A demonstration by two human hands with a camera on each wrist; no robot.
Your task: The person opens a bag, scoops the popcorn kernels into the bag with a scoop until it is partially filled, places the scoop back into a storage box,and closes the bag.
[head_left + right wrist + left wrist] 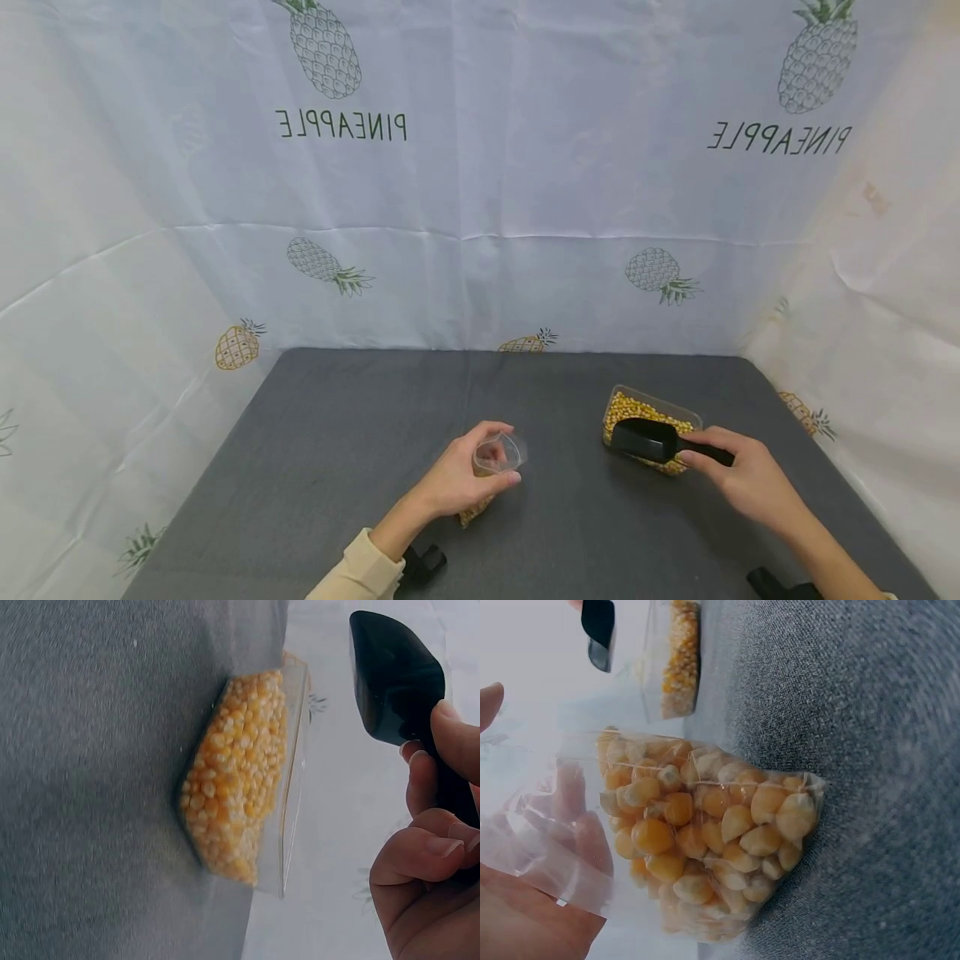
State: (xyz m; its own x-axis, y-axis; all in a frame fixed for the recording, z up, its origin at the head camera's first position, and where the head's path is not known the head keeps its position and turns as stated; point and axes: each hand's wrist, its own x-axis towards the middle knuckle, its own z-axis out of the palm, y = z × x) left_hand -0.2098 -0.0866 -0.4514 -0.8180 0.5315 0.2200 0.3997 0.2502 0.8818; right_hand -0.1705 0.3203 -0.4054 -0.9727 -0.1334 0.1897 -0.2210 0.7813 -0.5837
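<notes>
In the head view, my left hand (450, 477) grips a clear plastic bag (504, 452) near its top, thumb and fingers spread around the mouth. The left wrist view shows yellow corn kernels (705, 832) filling the bag's lower part, its bottom at the grey tabletop. My right hand (746, 477) holds a black scoop (643, 439) by the handle above a clear rectangular container (678, 410) of corn kernels. In the right wrist view the scoop (397, 675) is apart from the container, and no kernels show in it.
A dark grey cloth covers the table (330, 450). Behind and beside it hangs a pale curtain (525, 183) printed with pineapples. Black objects (423, 567) show by both wrists at the lower edge of the head view.
</notes>
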